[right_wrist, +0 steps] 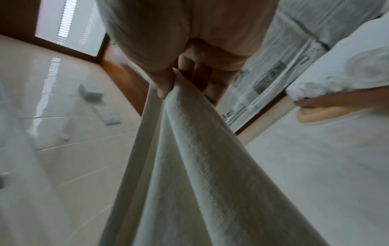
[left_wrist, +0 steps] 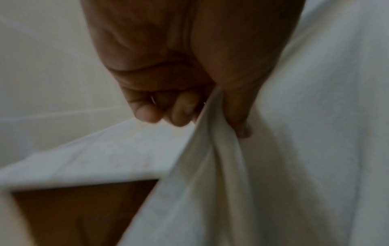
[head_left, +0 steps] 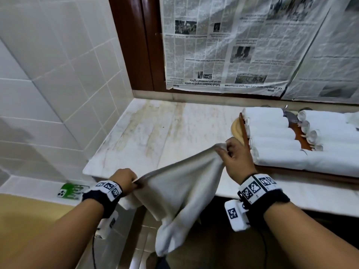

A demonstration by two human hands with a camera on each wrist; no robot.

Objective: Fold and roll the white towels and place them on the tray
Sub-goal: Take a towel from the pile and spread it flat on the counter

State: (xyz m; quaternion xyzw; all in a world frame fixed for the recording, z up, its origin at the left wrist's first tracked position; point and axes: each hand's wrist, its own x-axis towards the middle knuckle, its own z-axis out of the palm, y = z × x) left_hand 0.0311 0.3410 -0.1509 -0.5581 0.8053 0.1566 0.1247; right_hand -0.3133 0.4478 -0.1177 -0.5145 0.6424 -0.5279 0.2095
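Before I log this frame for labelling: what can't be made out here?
- Tray: head view, right part cut by the edge, rolled towels cover most.
- Towel: lower end bunched.
- Phone: partly behind left hand.
- Right hand fingertips: blurred in wrist view.

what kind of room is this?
Likely a hotel or spa bathroom: glossy white wall tiles, a marble vanity counter, and a wooden tray of rolled white towels. Newspaper covers what may be the mirror.
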